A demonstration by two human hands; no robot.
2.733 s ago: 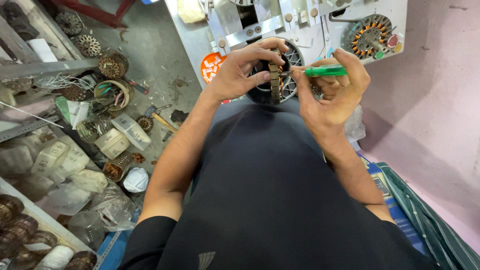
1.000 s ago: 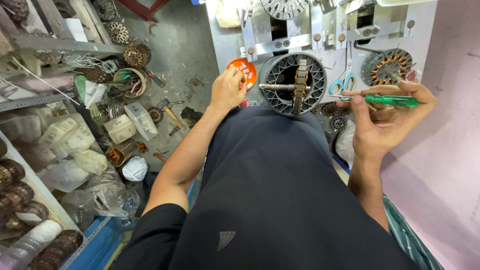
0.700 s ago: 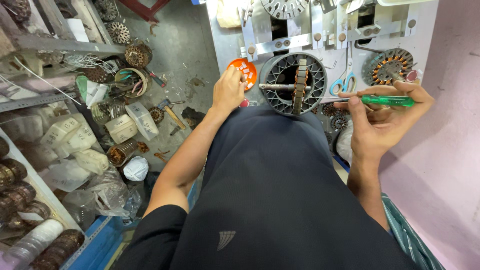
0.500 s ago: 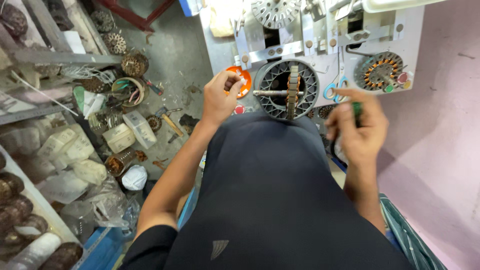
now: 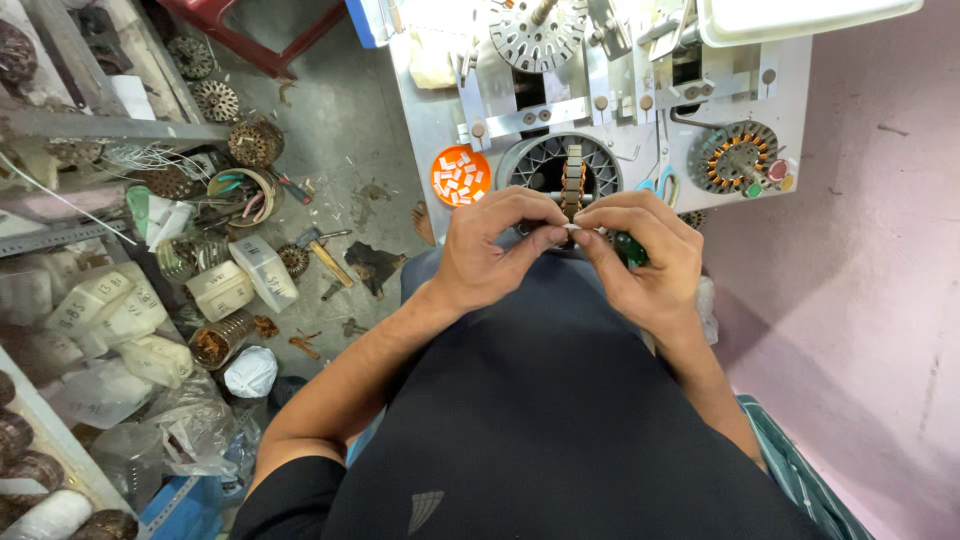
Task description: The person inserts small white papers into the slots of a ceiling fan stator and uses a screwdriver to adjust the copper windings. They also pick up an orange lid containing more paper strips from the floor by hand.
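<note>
Pinching one white slip [image 5: 570, 229], two hands

The left hand [image 5: 490, 250] and right hand [image 5: 640, 255] meet fingertip to fingertip just in front of the round grey slotted motor stator [image 5: 558, 170], which sits on the grey metal workbench [image 5: 425, 110]. The shallow orange dish of small white pieces [image 5: 460, 175] lies just left of the stator, and the copper-wound stator with coloured coils [image 5: 737, 157] lies well to its right, with the toothed metal disc [image 5: 532, 32] behind. Left of the bench, on the concrete floor [image 5: 340, 130], a wooden-handled hammer [image 5: 322, 252] lies beside pale plastic cases [image 5: 240, 280].
</note>
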